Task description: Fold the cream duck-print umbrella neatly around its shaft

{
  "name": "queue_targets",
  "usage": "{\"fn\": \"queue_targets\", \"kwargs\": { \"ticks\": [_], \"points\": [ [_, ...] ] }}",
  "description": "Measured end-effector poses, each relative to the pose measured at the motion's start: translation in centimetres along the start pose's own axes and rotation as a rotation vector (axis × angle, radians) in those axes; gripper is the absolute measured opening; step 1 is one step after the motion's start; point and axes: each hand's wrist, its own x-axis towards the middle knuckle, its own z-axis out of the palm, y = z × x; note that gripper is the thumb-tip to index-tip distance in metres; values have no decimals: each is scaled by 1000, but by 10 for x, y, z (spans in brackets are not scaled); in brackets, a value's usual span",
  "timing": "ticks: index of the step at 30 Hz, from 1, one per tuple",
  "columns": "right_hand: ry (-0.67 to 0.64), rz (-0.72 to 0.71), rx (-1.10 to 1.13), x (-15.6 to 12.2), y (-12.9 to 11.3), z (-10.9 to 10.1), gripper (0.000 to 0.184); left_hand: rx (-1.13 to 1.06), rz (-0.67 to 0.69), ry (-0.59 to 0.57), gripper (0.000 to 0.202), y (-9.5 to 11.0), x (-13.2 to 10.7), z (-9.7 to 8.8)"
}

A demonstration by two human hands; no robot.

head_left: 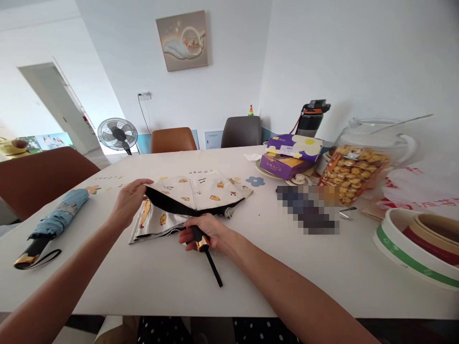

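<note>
A cream folding umbrella (201, 191) printed with small yellow figures and lined in black lies half collapsed on the white table (287, 267). My left hand (129, 199) pinches the canopy's left edge and lifts a fold of fabric. My right hand (204, 230) is closed around the umbrella's black handle with a gold ring (202, 244); a black strap trails from it toward me.
A folded blue umbrella (53, 220) lies at the table's left edge. At the right stand a purple box (290, 156), a glass jar of snacks (362, 162), a dark bottle (311, 119) and stacked bowls (419, 239). Chairs (173, 139) and a fan (117, 134) stand behind.
</note>
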Motion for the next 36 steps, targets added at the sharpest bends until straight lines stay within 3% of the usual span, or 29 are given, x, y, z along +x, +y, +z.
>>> {"fn": "queue_targets", "kwargs": {
  "ticks": [3,5,7,8,10,12,13,18,24,31,36],
  "points": [
    [32,11,11,-2,-2,1,3,-104,-52,4,35,7,2,-1],
    [48,16,18,-5,-4,2,6,1,82,91,34,11,-5,-6],
    [54,16,10,-8,-5,4,10,244,267,140,32,9,-15,-12],
    [50,11,3,-9,-5,5,12,376,330,90,32,5,-19,-15],
    [31,-2,-4,-11,-6,5,15,540,346,-157,32,-9,-26,-17],
    [11,-6,-11,-11,-6,4,15,535,274,-380,33,-24,-28,-18],
    [4,-7,-12,-10,-6,4,15,500,241,-422,33,-31,-27,-18],
    [-49,-4,81,-9,-8,0,13,347,146,-270,28,-44,-20,-18],
    [-63,47,168,-8,-10,-1,46,218,18,-231,27,-44,-25,-15],
    [8,-51,90,-4,-4,-1,28,183,15,-211,25,-44,-30,-17],
    [54,-76,-120,-7,-2,6,34,62,72,-202,29,-22,-26,-23]
  ]
}}
